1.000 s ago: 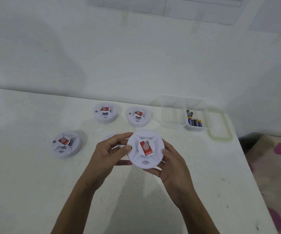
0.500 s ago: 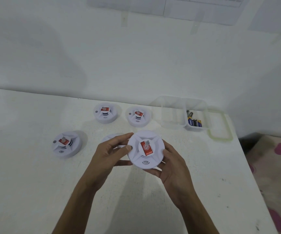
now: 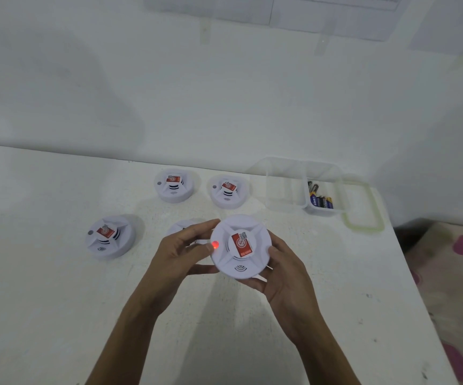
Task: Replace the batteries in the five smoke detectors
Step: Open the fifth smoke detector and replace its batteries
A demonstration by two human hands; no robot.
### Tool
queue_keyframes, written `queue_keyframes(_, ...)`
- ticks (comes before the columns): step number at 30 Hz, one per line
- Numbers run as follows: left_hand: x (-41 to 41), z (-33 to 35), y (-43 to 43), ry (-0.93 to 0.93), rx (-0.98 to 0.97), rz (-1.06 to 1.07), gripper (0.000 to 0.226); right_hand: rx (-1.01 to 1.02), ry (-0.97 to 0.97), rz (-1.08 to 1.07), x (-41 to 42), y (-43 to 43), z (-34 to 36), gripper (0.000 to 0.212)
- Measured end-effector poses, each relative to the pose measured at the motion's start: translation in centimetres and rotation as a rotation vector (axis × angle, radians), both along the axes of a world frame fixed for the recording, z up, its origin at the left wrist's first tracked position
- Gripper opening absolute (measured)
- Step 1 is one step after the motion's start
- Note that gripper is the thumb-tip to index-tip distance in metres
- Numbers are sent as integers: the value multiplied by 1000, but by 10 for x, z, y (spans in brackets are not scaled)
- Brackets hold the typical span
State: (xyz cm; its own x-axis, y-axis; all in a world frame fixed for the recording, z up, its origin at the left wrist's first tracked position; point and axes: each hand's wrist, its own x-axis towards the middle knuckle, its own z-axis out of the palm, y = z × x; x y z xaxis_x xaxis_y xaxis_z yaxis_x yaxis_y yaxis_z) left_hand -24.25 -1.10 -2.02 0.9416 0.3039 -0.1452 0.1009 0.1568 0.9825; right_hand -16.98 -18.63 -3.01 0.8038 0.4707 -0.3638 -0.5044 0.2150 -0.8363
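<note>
The held smoke detector (image 3: 240,245) sits between the two hands, raised above the white table (image 3: 44,273). The left hand (image 3: 180,251) clasps its left rim, thumb tip just beside a glowing red light (image 3: 215,244) near that edge. The right hand (image 3: 286,273) cradles its right rim and underside, fingers curled beneath. Both hands are closed on it. There are five detectors in all. One is held. Three stand in plain sight: one (image 3: 110,237) well to the left of the held smoke detector, and two beyond it, the far-left one (image 3: 173,185) and the far-middle one (image 3: 228,191), side by side. The fifth (image 3: 181,227) is mostly hidden behind the left hand's fingers. Beyond and to the right of the held smoke detector stands one clear divided container (image 3: 286,187). A cluster of batteries (image 3: 320,200), too crowded to count, lies in its right compartment. One green-rimmed lid (image 3: 363,204) lies flat just to the right of the container. The held smoke detector is round, its face turned up toward the camera, its sound-wave mark on the side nearest the person. Its red label (image 3: 242,243) runs lengthwise from the far side to the near side, slightly tilted.
</note>
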Motion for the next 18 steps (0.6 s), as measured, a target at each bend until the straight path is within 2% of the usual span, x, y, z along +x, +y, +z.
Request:
queue_keyframes(11, 0, -1, 1, 8, 10, -7, 45, -15, 8, -14, -1, -1, 2, 32)
queue_keyframes(18, -1, -1, 0, 0, 3, -21, 34, -41, 5, -25, -2, -1, 3, 28)
